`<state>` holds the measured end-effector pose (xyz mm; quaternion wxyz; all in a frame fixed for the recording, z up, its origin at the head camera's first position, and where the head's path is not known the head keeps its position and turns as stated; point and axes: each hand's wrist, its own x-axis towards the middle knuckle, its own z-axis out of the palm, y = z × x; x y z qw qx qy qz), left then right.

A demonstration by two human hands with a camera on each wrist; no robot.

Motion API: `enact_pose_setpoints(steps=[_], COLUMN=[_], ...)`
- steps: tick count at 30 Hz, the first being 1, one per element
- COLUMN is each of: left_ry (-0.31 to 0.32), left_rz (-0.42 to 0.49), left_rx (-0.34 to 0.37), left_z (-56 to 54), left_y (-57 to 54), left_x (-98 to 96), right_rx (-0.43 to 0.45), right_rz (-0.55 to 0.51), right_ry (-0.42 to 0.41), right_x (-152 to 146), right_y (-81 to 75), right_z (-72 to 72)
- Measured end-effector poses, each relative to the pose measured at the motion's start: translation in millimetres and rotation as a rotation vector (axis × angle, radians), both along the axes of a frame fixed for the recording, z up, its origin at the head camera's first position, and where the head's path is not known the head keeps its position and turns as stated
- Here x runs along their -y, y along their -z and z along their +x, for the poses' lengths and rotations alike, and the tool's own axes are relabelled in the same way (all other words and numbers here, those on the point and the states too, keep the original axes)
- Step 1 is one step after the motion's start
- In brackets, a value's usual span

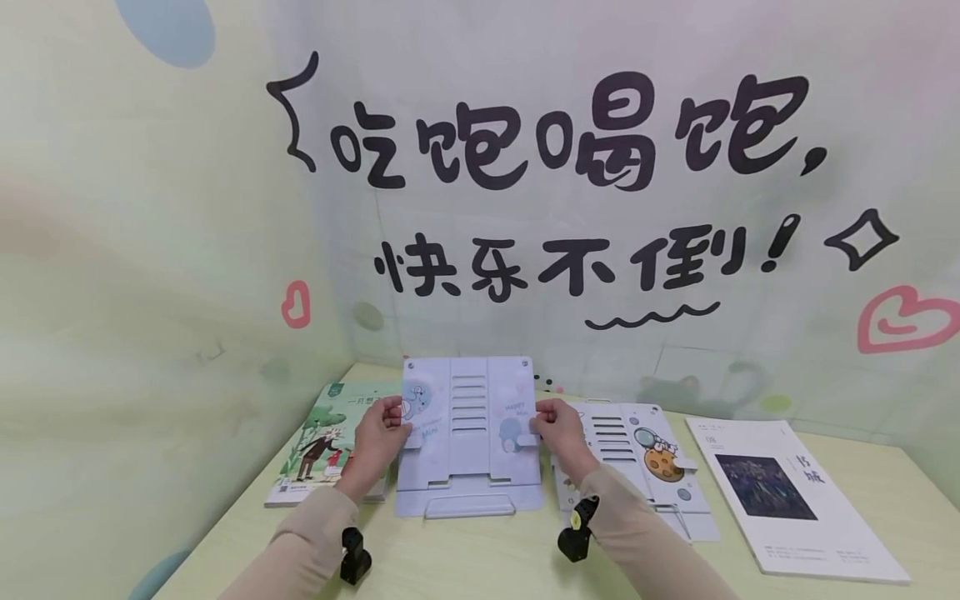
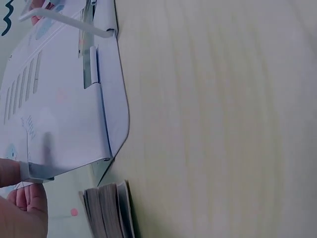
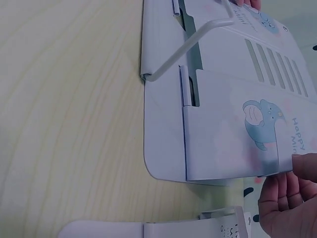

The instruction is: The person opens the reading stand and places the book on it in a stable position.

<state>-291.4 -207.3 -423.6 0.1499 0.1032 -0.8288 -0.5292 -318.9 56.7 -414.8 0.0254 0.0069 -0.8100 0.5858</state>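
Observation:
A pale metal book stand [image 1: 435, 467] with slots down its middle and blue cartoon animals stands tilted up on the table. Its left side edge is pinched between the thumb and fingers of my left hand [image 1: 378, 435]. On the opposite edge, my right hand [image 1: 561, 432] pinches the panel near its side clip. The left wrist view shows the left thumb on the front clip and the other fingers behind the panel. A white wire bar [image 3: 198, 42] sticks out at the stand's lower front. The stand's back is hidden.
To the left lies a green illustrated book [image 1: 322, 442], partly behind the left arm. A second book stand [image 1: 663, 467] with an astronaut picture sits at the right, partly covered by the right arm. Farther right is a white book [image 1: 802, 533]. A printed curtain [image 1: 525, 333] hangs behind the table.

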Motion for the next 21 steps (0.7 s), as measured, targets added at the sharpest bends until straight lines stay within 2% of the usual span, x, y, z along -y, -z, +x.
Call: enact_pose_setpoints(steps=[7, 21], left_ry=[-0.003, 0.022], left_rz=[0.029, 0.039], left_rx=[-0.010, -0.012], left_z=[6.3, 15.0], left_y=[-3.9, -9.8], left_x=[-1.5, 0.6], right_rx=[-0.033, -0.024], right_rz=[-0.023, -0.023], right_ry=[-0.022, -0.070], right_x=[-4, -10], right_y=[-1.3, 1.0], right_z=[0.3, -1.3])
